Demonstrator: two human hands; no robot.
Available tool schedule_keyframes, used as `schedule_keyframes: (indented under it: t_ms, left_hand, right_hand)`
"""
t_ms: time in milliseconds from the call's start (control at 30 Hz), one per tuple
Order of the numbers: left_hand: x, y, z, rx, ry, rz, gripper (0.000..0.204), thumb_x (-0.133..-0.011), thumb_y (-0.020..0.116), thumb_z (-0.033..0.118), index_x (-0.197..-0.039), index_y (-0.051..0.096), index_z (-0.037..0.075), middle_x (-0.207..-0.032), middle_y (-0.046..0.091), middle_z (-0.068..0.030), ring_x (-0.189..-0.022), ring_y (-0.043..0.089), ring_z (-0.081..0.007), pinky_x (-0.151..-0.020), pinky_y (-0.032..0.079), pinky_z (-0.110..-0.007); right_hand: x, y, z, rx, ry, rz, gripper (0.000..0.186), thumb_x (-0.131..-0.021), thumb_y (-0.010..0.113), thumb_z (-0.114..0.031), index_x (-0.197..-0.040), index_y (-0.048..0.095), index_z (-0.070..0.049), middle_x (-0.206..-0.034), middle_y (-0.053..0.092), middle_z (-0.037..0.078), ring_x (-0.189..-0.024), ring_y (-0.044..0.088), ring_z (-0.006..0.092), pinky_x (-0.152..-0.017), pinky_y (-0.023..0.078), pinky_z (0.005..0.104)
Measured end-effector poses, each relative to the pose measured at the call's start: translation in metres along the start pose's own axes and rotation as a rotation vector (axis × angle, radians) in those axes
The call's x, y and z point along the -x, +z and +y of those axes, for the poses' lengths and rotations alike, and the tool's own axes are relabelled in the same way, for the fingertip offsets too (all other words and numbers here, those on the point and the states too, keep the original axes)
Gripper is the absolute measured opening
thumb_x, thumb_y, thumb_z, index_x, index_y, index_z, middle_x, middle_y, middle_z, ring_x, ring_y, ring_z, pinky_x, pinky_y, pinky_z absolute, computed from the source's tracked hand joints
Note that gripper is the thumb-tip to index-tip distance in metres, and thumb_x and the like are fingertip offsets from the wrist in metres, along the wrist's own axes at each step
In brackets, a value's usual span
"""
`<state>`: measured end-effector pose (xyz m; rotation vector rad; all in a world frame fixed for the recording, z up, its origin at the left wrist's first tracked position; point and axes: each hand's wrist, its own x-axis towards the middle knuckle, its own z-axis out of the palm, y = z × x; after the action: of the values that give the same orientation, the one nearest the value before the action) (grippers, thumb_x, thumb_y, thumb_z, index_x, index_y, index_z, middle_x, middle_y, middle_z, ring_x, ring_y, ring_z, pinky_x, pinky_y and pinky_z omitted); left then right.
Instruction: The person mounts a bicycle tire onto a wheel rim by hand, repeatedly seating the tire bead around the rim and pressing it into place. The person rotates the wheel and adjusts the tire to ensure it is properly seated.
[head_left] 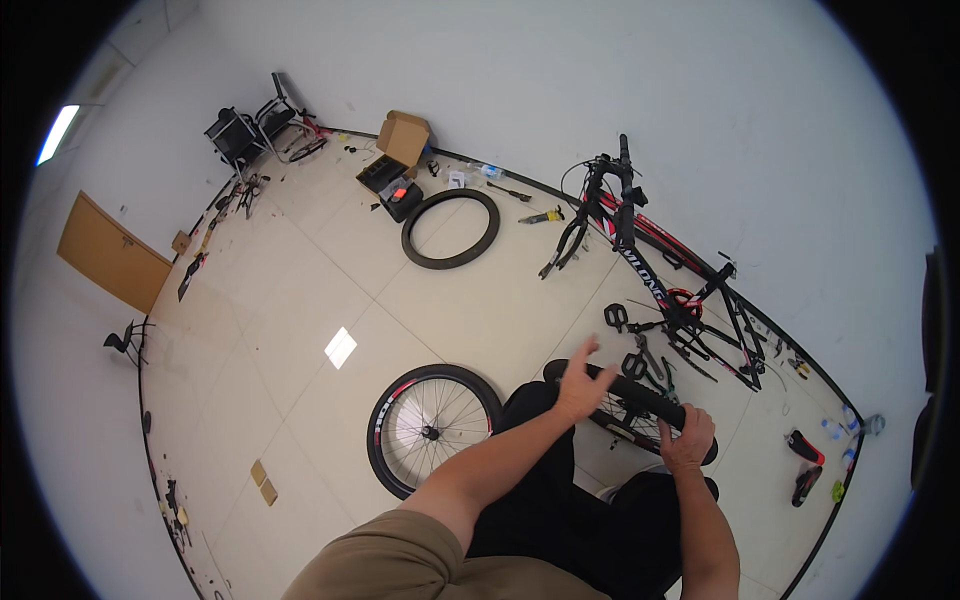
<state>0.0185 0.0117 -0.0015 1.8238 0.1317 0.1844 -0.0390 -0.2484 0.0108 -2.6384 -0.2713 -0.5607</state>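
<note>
A bicycle wheel with a black tire [645,397] stands tilted in front of my knees, its spokes partly hidden beneath the tire. My right hand [690,438] grips the tire at its right end, fingers over the tread and thumb on the near side. At the wheel's left end my left hand [582,388] is open, with its fingers apart, over or just touching the tire; which of these I cannot tell. Left of my legs, another bicycle wheel [432,433] lies flat on the floor. Pedals [634,367] and crank parts lie just beyond the wheel in my hands.
A black bicycle frame [650,270] without wheels leans along the wall. Farther off are a loose tire [450,262], an open toolbox [400,200], a cardboard box [403,137] and a yellow-handled tool [541,216]. A saddle [805,450] and plastic bottles [832,428] lie at the right.
</note>
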Motion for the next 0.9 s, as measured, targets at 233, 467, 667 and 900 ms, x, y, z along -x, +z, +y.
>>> schedule_keyframes:
  t_ms: [233, 467, 667, 900]
  left_hand:
    - [-0.037, -0.136, 0.033, 1.526, -0.545, 0.609, 0.062, -0.103, 0.052, 0.046, -0.149, 0.031, 0.011, -0.145, 0.049, -0.0233, -0.129, 0.055, -0.042, -0.11, 0.046, -0.061]
    - [-0.024, -0.176, 0.046, 1.417, -0.509, 0.524, 0.048, -0.103, 0.054, 0.041, -0.136, 0.046, 0.007, -0.135, 0.057, -0.0213, -0.119, 0.061, -0.0402, -0.106, 0.05, -0.059]
    - [-0.009, -0.16, 0.054, 1.37, -0.545, 0.413, 0.044, -0.102, 0.057, 0.039, -0.132, 0.049, 0.008, -0.135, 0.059, -0.0212, -0.119, 0.061, -0.0386, -0.103, 0.051, -0.056]
    - [0.012, -0.135, 0.051, 1.379, -0.592, 0.28, 0.041, -0.101, 0.057, 0.037, -0.131, 0.051, 0.009, -0.135, 0.06, -0.021, -0.12, 0.061, -0.0389, -0.104, 0.049, -0.055]
  right_hand:
    - [0.002, 0.004, 0.005, 0.035, 0.033, -0.01, 0.057, -0.072, 0.086, -0.025, -0.119, 0.059, -0.006, -0.105, 0.058, 0.016, -0.099, 0.056, 0.0386, -0.088, 0.043, 0.0493]
    - [0.004, 0.006, 0.006, 0.019, 0.015, 0.006, 0.058, -0.072, 0.087, -0.022, -0.121, 0.059, -0.006, -0.103, 0.059, 0.015, -0.098, 0.057, 0.0381, -0.089, 0.044, 0.0498]
    - [0.007, 0.006, 0.006, 0.035, 0.03, -0.033, 0.059, -0.073, 0.086, -0.022, -0.122, 0.058, -0.006, -0.103, 0.059, 0.015, -0.098, 0.057, 0.0382, -0.088, 0.044, 0.0499]
    - [0.005, 0.005, 0.003, 0.024, 0.027, -0.008, 0.059, -0.072, 0.086, -0.021, -0.121, 0.058, -0.006, -0.105, 0.059, 0.015, -0.1, 0.057, 0.0385, -0.088, 0.044, 0.0501]
